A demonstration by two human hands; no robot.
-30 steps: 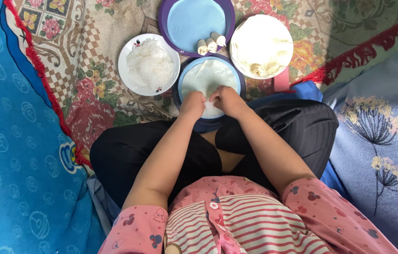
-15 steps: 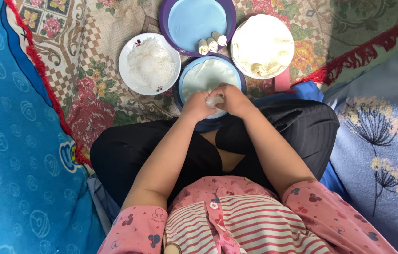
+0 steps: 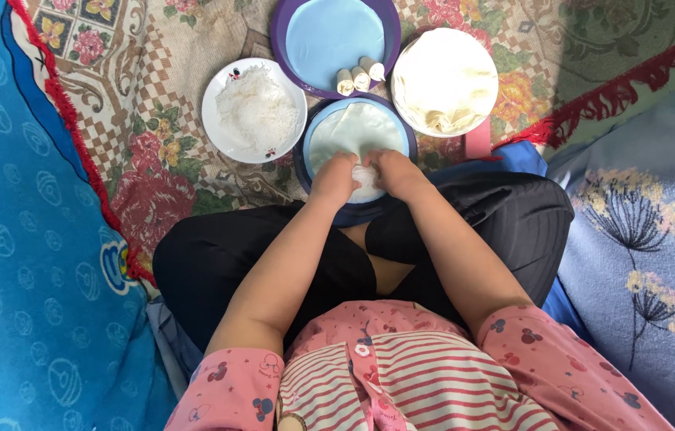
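Nearest the camera, a pink patterned top with a striped front and 2 bare forearms reach forward over black-trousered, crossed legs. The left hand (image 3: 334, 180) and right hand (image 3: 392, 170) meet side by side at the near edge of a dark blue plate (image 3: 302, 152) that sits just in front of the knees. On that plate lies a thin, pale round wrapper (image 3: 353, 128), and both sets of fingers are curled down onto its near edge, pinching and folding it over a small heap of white filling (image 3: 366, 177) between the 2 hands. Just left of this plate stands a white plate (image 3: 218, 128) heaped with white shredded filling (image 3: 256, 112). Just right and a little beyond, touching the blue plate's rim, is a stack of round pale wrappers (image 3: 444, 80). Farthest away, a purple plate (image 3: 392, 24) with a light blue centre carries 3 finished rolls (image 3: 360, 77) at its near edge. Everything rests on a floral mat (image 3: 154, 160) with a red fringe, flanked by a blue blanket (image 3: 10, 239) at left and a grey-blue flowered cloth (image 3: 649, 239) at right.
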